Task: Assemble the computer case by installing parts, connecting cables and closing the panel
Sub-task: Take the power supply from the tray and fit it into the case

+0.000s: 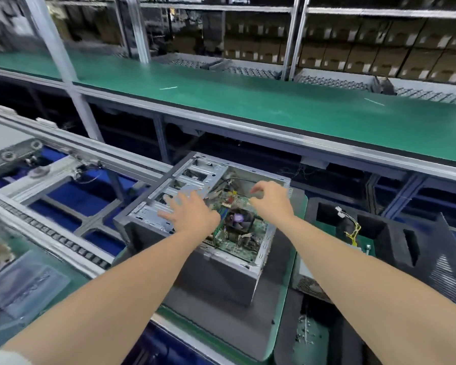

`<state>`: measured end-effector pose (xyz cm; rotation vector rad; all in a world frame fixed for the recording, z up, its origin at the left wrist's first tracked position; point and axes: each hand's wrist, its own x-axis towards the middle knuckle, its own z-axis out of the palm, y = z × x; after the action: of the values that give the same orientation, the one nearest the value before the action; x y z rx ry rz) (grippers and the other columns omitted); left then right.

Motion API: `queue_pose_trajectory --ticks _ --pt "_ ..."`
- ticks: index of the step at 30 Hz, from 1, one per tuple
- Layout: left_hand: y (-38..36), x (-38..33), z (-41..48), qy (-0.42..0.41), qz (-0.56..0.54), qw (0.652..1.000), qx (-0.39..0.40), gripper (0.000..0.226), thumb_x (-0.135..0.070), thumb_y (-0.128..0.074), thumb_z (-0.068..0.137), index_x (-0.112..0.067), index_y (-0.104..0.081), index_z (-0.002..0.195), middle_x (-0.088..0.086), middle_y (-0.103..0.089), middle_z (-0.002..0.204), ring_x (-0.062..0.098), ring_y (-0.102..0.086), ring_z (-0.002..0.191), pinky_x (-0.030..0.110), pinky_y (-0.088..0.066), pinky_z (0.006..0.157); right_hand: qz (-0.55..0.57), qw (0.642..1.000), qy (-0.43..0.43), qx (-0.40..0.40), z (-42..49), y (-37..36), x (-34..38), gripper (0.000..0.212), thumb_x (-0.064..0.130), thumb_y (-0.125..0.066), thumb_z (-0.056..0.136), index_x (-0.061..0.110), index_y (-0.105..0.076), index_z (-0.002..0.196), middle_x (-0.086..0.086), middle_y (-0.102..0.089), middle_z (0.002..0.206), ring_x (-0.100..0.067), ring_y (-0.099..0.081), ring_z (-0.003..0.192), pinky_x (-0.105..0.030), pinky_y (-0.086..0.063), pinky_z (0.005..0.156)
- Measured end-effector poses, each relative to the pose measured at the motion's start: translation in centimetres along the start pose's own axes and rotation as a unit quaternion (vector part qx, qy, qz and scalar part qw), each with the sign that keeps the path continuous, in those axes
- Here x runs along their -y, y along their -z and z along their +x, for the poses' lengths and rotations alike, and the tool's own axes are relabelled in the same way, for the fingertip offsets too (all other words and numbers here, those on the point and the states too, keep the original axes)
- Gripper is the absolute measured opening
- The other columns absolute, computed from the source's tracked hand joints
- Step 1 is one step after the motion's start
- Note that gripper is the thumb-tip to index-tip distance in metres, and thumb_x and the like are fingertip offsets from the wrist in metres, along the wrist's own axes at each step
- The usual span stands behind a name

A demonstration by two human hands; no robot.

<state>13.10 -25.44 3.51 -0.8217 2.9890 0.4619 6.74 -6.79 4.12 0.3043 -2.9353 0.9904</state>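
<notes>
An open grey computer case (216,272) lies on its side on a green-edged mat, its side panel off. Inside I see a green motherboard (241,247) with a dark CPU cooler fan (238,219) and cables near the far wall. My left hand (188,213) is spread flat with straight fingers over the metal drive cage (169,198) at the case's left. My right hand (270,198) hovers above the far part of the motherboard, fingers loosely curled; nothing is visibly held in it.
A black foam tray (379,233) with a yellow-wired cable (353,229) sits right of the case. A perforated black side panel (448,270) leans at far right. A roller conveyor (50,233) runs on the left. A green-topped bench (248,101) and shelves of cartons stand behind.
</notes>
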Motion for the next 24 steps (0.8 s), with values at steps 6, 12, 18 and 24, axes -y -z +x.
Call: queue_pose_trajectory --ticks 6,12,18,24 --pt "-2.2 2.6 -0.2 0.001 0.06 0.998 0.018 0.09 -0.044 -0.048 0.081 -0.025 -0.007 0.159 0.011 0.002 0.169 0.058 0.013 0.146 0.082 0.002 0.104 -0.209 0.967 0.042 0.141 1.1 -1.4 -1.2 0.019 0.031 -0.059 0.095 0.031 -0.072 0.109 0.001 -0.074 0.11 -0.026 -0.067 0.1 -0.037 -0.054 0.092" --pt "-3.1 2.6 0.2 -0.007 0.067 0.998 -0.01 0.092 -0.047 -0.047 0.076 -0.023 -0.014 0.158 0.013 -0.004 0.169 0.044 0.002 0.153 0.084 0.009 0.1 -0.337 0.926 0.076 0.152 1.0 -2.5 -2.3 0.03 0.05 -0.051 0.095 0.027 -0.056 0.076 0.006 -0.05 0.062 -0.025 -0.052 0.072 -0.034 -0.038 0.074" --pt "-2.9 3.0 1.9 -0.052 0.078 0.996 -0.013 0.094 -0.048 -0.051 0.078 -0.021 -0.012 0.159 0.008 -0.007 0.169 0.039 0.0 0.154 0.085 0.003 0.102 -0.385 0.908 0.077 0.149 0.4 -2.8 -1.1 0.046 0.049 -0.047 0.096 0.02 -0.052 0.061 0.003 -0.054 0.06 -0.017 -0.05 0.056 -0.029 -0.041 0.059" --pt "-2.5 3.9 5.2 -0.131 0.108 0.985 -0.005 0.088 -0.045 -0.051 0.082 -0.031 -0.01 0.159 0.008 -0.006 0.169 0.038 -0.003 0.155 0.084 0.003 0.103 -0.345 0.931 0.008 0.122 -0.7 -3.3 0.2 0.044 0.046 -0.047 0.096 0.018 -0.052 0.064 0.001 -0.054 0.062 -0.022 -0.056 0.063 -0.03 -0.038 0.055"
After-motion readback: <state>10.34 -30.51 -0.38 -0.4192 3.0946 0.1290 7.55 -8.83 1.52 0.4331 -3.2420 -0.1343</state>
